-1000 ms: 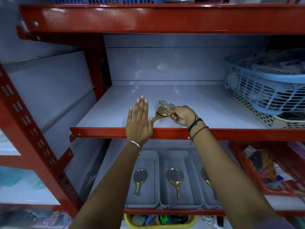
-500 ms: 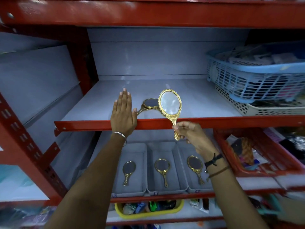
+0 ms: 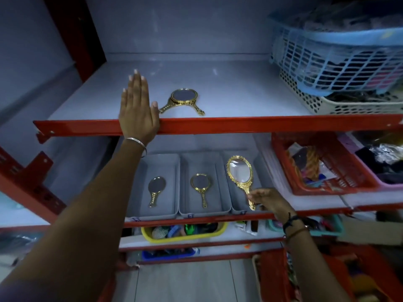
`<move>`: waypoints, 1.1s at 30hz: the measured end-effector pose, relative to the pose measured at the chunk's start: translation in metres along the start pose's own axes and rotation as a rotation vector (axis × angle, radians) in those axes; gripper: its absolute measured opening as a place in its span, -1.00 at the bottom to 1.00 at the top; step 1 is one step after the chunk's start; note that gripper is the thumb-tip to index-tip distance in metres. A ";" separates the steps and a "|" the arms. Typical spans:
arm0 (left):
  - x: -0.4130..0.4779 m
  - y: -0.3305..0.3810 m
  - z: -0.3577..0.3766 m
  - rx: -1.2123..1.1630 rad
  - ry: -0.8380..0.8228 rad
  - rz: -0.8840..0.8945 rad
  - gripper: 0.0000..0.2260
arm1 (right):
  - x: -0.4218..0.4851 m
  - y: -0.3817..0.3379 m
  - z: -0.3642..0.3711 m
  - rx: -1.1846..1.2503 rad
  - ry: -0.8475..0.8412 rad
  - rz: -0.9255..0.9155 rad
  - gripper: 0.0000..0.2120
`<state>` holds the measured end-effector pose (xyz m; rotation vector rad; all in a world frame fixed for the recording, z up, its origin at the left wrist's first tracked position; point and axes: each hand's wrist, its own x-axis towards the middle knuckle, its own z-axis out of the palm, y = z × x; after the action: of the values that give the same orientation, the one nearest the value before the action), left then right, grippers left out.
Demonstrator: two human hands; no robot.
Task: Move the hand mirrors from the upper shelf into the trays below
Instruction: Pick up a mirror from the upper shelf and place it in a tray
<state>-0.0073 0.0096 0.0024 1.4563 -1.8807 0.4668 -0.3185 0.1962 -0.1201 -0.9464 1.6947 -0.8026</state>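
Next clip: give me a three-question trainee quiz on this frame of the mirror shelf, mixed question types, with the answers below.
1. True or false: the left hand grips a mirror.
2. Which tray is the held mirror over? A) left tray B) middle tray C) right tray
3. Fill in: the right hand holds the mirror by its ____.

Key
1. False: it lies flat on the upper shelf edge, beside the mirrors on the shelf.
2. C; the left and middle trays each hold one mirror already.
3. Handle.
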 end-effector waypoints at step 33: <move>0.004 -0.005 0.013 -0.018 0.132 -0.007 -0.47 | 0.068 -0.008 0.030 -0.055 0.470 -0.325 -0.95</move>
<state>-0.0067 -0.0030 -0.0047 1.3855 -1.7710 0.5284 -0.3017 0.1304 -0.1516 -1.1535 1.9948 -1.2767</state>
